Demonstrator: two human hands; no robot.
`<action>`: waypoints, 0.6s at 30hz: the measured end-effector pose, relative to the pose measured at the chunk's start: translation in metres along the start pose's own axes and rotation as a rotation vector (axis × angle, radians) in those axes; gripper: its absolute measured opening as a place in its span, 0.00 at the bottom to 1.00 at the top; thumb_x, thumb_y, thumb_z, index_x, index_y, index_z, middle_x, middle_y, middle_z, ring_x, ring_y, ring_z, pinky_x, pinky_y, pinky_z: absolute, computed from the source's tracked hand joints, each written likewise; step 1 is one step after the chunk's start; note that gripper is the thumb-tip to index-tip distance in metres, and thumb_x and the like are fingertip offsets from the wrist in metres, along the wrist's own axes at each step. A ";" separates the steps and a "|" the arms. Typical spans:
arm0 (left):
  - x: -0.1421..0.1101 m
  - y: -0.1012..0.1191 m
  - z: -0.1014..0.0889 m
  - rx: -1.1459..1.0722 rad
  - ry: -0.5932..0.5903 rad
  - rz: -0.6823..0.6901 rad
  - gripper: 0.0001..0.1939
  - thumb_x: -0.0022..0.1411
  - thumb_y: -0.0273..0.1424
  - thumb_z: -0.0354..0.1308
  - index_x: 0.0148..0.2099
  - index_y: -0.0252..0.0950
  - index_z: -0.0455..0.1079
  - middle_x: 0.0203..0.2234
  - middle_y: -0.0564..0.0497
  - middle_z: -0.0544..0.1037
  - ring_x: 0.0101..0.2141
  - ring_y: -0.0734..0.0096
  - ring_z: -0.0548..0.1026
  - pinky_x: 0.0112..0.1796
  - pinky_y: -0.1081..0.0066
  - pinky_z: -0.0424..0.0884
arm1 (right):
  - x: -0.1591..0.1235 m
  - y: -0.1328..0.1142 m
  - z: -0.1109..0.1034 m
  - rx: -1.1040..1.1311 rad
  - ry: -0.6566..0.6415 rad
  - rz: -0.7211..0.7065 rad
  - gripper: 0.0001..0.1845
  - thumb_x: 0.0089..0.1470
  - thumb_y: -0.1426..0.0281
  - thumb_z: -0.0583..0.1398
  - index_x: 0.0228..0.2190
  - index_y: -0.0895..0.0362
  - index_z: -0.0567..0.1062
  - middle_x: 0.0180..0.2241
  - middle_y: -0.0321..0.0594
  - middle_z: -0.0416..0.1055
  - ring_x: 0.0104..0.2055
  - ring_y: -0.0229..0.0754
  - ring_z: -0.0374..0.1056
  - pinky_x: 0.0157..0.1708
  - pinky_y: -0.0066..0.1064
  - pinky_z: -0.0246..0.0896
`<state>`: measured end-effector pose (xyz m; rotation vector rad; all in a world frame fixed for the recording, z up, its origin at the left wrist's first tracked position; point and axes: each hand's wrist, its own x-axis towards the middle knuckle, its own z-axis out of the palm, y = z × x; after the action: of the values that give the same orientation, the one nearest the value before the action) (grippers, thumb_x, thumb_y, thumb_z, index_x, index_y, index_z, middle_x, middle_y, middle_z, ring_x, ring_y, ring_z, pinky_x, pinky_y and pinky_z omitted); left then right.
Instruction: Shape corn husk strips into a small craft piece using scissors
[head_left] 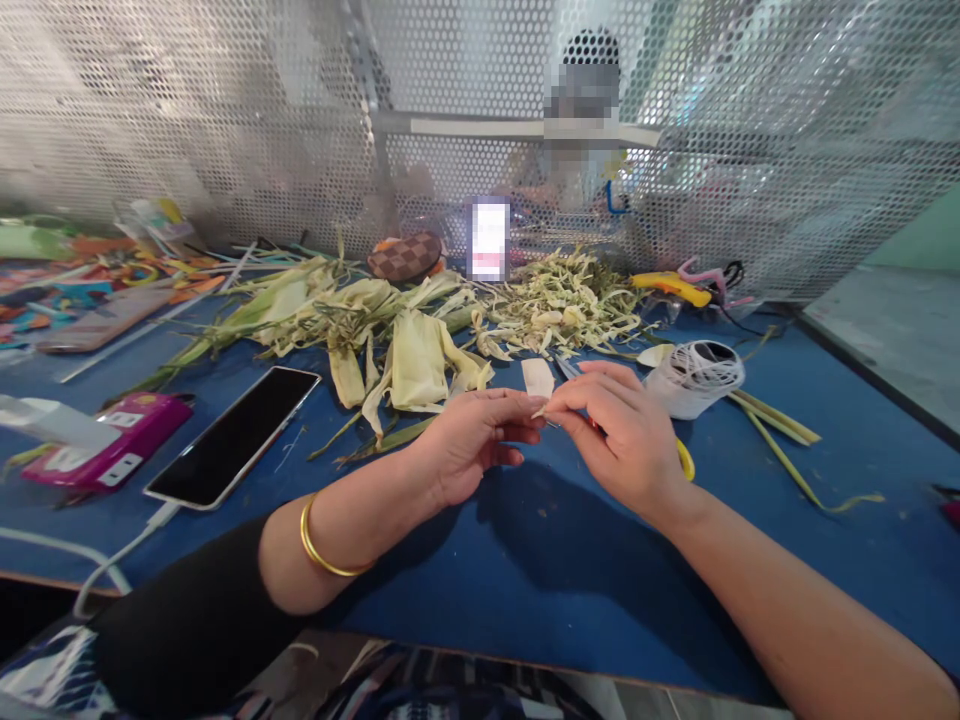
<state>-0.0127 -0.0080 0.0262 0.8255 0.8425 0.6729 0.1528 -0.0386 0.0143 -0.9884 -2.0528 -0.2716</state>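
Observation:
My left hand point(476, 440) and my right hand point(630, 435) meet over the front middle of the table. Both pinch a small pale strip of corn husk point(541, 411) between thumb and fingertips, most of it hidden by the fingers. A flat cream piece of husk point(538, 376) shows just behind the fingertips; whether it joins the strip I cannot tell. Scissors lie partly under my right hand, with the blades point(566, 368) beyond it and a yellow handle point(685, 460) beside the wrist. A wide husk leaf point(418, 362) lies past my left hand.
Heaped husks point(330, 310) and a pile of thin shreds point(574, 305) lie along the back. White thread point(694, 380) and green stalks point(780, 420) are at right. A phone point(234, 437) with a cable and a magenta power strip point(112, 440) occupy the left. Perforated mesh point(465, 100) stands behind.

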 end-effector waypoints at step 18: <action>-0.001 -0.006 0.004 0.078 0.054 0.167 0.09 0.47 0.31 0.66 0.27 0.32 0.70 0.21 0.53 0.72 0.25 0.78 0.71 0.22 0.80 0.63 | 0.000 -0.003 0.001 -0.020 -0.008 0.078 0.05 0.57 0.74 0.57 0.29 0.54 0.69 0.29 0.38 0.72 0.36 0.41 0.68 0.41 0.36 0.61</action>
<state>-0.0088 -0.0135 0.0238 0.9587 0.8592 0.8168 0.1498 -0.0406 0.0137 -1.0807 -2.0171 -0.2475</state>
